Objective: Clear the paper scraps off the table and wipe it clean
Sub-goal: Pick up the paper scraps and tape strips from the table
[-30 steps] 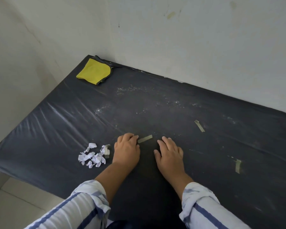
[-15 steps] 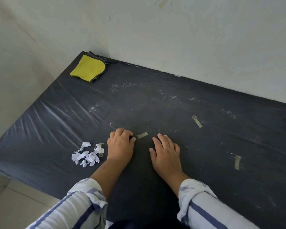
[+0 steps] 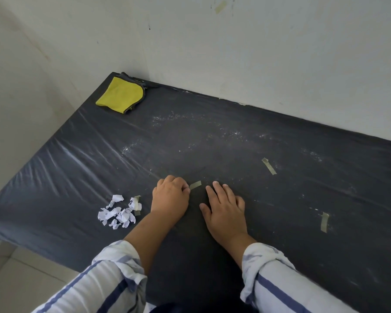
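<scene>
Seen from the head camera, the paper scraps (image 3: pixel 120 212) lie in a small crumpled white heap on the dark tabletop (image 3: pixel 235 143), just left of the left grip (image 3: pixel 170 197) and not touching it. That grip, a bare hand with knuckles up, has its fingers curled under, the tips pinching the left end of a tape strip (image 3: pixel 195 184) stuck flat to the tabletop. The right grip (image 3: pixel 226 211) rests palm-down just right of the strip, fingers straight and slightly spread, holding nothing. Both forearms reach forward out of rolled striped sleeves (image 3: pixel 264 263). A yellow cloth (image 3: pixel 120 94) lies at the far left corner, well apart from both.
</scene>
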Demonstrator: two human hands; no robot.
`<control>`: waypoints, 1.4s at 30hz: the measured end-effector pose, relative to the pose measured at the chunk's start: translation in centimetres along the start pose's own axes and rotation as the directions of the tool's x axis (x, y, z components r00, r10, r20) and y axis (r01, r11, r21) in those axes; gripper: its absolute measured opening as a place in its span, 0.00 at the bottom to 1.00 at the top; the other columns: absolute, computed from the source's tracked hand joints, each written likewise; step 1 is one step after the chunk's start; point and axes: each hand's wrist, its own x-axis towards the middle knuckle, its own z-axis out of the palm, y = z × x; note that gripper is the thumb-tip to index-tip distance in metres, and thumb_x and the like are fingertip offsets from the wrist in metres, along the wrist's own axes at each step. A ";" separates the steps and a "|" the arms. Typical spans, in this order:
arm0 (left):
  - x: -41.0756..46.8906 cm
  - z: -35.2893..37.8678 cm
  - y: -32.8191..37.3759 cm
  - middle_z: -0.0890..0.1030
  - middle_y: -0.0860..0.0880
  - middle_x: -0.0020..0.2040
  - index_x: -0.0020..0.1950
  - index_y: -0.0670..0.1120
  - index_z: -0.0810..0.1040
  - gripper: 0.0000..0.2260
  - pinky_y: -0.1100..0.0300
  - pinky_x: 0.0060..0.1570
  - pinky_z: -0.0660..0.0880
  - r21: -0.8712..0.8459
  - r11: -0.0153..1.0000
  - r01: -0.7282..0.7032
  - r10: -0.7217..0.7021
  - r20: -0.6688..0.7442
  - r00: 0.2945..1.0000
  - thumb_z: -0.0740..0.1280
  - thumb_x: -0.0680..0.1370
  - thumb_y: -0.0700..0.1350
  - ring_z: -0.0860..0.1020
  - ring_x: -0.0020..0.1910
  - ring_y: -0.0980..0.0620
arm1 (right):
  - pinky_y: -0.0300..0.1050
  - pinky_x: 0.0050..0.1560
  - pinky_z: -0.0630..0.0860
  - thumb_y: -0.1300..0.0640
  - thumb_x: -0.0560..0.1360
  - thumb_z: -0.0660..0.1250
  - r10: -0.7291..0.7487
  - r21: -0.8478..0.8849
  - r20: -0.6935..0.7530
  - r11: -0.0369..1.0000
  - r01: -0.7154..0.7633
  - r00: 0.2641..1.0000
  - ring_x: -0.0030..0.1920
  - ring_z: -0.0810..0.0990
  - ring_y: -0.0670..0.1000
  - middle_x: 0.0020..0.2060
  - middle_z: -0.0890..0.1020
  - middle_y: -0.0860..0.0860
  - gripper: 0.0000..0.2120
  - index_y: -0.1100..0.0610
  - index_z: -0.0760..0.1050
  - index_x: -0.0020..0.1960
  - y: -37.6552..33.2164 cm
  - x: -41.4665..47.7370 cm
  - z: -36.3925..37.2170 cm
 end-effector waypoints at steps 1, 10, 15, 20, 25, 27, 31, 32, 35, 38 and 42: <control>-0.1 0.0 0.1 0.76 0.50 0.51 0.48 0.49 0.78 0.06 0.54 0.53 0.68 -0.014 1.000 0.004 -0.004 0.003 1.000 0.62 0.78 0.48 0.71 0.54 0.48 | 0.57 0.60 0.69 0.40 0.77 0.47 -0.009 -0.004 0.011 1.000 0.009 1.000 0.69 0.67 0.56 0.69 0.69 0.52 0.27 0.52 0.67 0.68 0.0 0.0 0.0; -0.9 0.3 -0.1 0.77 0.51 0.48 0.46 0.48 0.77 0.05 0.54 0.52 0.70 -0.078 0.997 -0.001 -0.001 -0.014 1.000 0.62 0.78 0.46 0.71 0.50 0.50 | 0.58 0.68 0.58 0.38 0.76 0.40 -0.049 -0.014 0.076 0.999 0.051 0.996 0.75 0.53 0.55 0.75 0.56 0.50 0.31 0.51 0.55 0.74 0.1 0.3 0.4; -1.6 -0.2 -0.3 0.76 0.53 0.46 0.46 0.47 0.77 0.05 0.57 0.50 0.71 -0.150 0.989 0.019 -0.022 -0.015 1.000 0.63 0.78 0.46 0.71 0.50 0.51 | 0.58 0.67 0.60 0.38 0.76 0.40 -0.042 -0.026 0.076 0.999 0.044 0.996 0.74 0.54 0.55 0.75 0.58 0.50 0.31 0.51 0.56 0.74 0.0 0.3 0.2; -3.2 -2.6 -0.7 0.77 0.55 0.42 0.46 0.49 0.78 0.04 0.62 0.43 0.69 -0.228 0.973 0.029 -0.029 0.006 1.000 0.65 0.77 0.46 0.73 0.44 0.55 | 0.59 0.65 0.63 0.39 0.76 0.43 -0.022 -0.056 0.064 0.998 0.025 0.998 0.73 0.59 0.56 0.73 0.62 0.51 0.29 0.51 0.60 0.72 -0.2 0.2 0.1; -5.2 -6.3 -3.4 0.78 0.54 0.37 0.40 0.53 0.78 0.05 0.65 0.35 0.70 -0.279 0.947 0.162 -0.138 0.104 0.985 0.66 0.75 0.47 0.74 0.36 0.57 | 0.57 0.66 0.62 0.40 0.76 0.42 -0.021 -0.097 0.071 0.995 0.028 0.997 0.74 0.57 0.55 0.74 0.60 0.50 0.30 0.51 0.57 0.73 -0.1 0.2 0.3; -5.9 -7.4 -4.8 0.77 0.54 0.36 0.39 0.54 0.78 0.06 0.66 0.33 0.68 -0.289 0.936 0.202 -0.165 0.147 0.975 0.67 0.75 0.47 0.73 0.34 0.58 | 0.57 0.65 0.63 0.40 0.76 0.42 -0.021 -0.108 0.078 0.994 0.029 0.997 0.74 0.57 0.55 0.74 0.60 0.51 0.30 0.51 0.58 0.73 -0.2 0.2 0.2; -6.1 -8.3 -7.5 0.79 0.53 0.40 0.37 0.55 0.77 0.08 0.66 0.36 0.67 -0.234 0.944 0.234 -0.210 0.123 0.970 0.66 0.76 0.47 0.76 0.40 0.54 | 0.57 0.64 0.64 0.40 0.76 0.43 -0.011 -0.117 0.070 0.993 0.019 0.997 0.73 0.58 0.55 0.73 0.62 0.51 0.30 0.52 0.60 0.73 -0.4 0.2 0.2; -6.0 -8.3 -8.0 0.79 0.53 0.39 0.36 0.55 0.76 0.09 0.66 0.36 0.67 -0.223 0.943 0.247 -0.226 0.114 0.967 0.66 0.76 0.47 0.76 0.41 0.53 | 0.57 0.64 0.64 0.40 0.76 0.42 -0.009 -0.122 0.072 0.992 0.018 0.997 0.73 0.58 0.55 0.73 0.62 0.51 0.30 0.52 0.59 0.73 -0.4 0.2 0.2; -5.4 -8.0 -8.9 0.80 0.53 0.35 0.33 0.53 0.75 0.11 0.59 0.40 0.73 -0.198 0.934 0.298 -0.285 0.090 0.954 0.64 0.76 0.46 0.77 0.40 0.51 | 0.57 0.64 0.63 0.39 0.76 0.40 -0.012 -0.142 0.079 0.990 0.023 0.997 0.74 0.57 0.55 0.74 0.60 0.51 0.31 0.52 0.58 0.73 -0.5 0.2 0.2; -4.9 -7.4 -9.5 0.80 0.54 0.32 0.31 0.53 0.73 0.12 0.53 0.44 0.76 -0.146 0.926 0.348 -0.343 0.055 0.938 0.61 0.75 0.48 0.78 0.40 0.50 | 0.57 0.64 0.64 0.39 0.76 0.41 -0.004 -0.146 0.082 0.989 0.016 0.997 0.73 0.58 0.55 0.73 0.62 0.51 0.30 0.52 0.60 0.73 -0.6 0.2 0.1; -4.3 -6.7 -9.6 0.79 0.51 0.40 0.37 0.50 0.77 0.11 0.52 0.47 0.74 0.085 0.943 0.321 -0.319 -0.040 0.947 0.61 0.75 0.52 0.76 0.46 0.47 | 0.57 0.64 0.64 0.39 0.76 0.41 0.002 -0.151 0.083 0.988 0.011 0.997 0.73 0.59 0.55 0.73 0.62 0.51 0.30 0.52 0.60 0.73 -0.6 0.2 0.1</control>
